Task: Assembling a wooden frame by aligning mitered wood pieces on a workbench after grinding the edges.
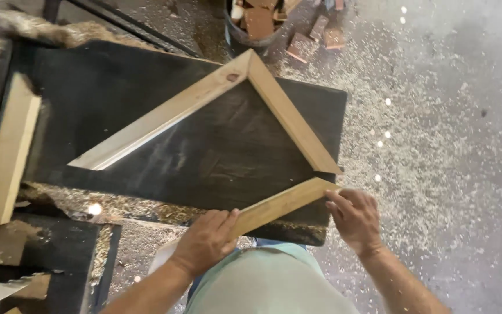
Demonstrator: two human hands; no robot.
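Both my hands hold one light wooden moulding strip [283, 203] over the near edge of a black work board [164, 157]. My left hand [204, 241] grips its near end. My right hand [352, 218] pinches its far, mitred end, which sits close to the free end of a right-hand strip [291, 116]. That strip is joined at a corner to a longer left-hand strip [164, 116], the two forming an L on the board. The gap between the held strip and the L is small; I cannot tell if they touch.
Another wooden strip [10, 154] lies at the left edge of the board. A dark bucket [257, 26] with reddish wood offcuts stands at the top, more offcuts [321, 35] beside it. Sawdust [437, 145] covers the concrete floor to the right. A dark bench corner [59, 256] sits lower left.
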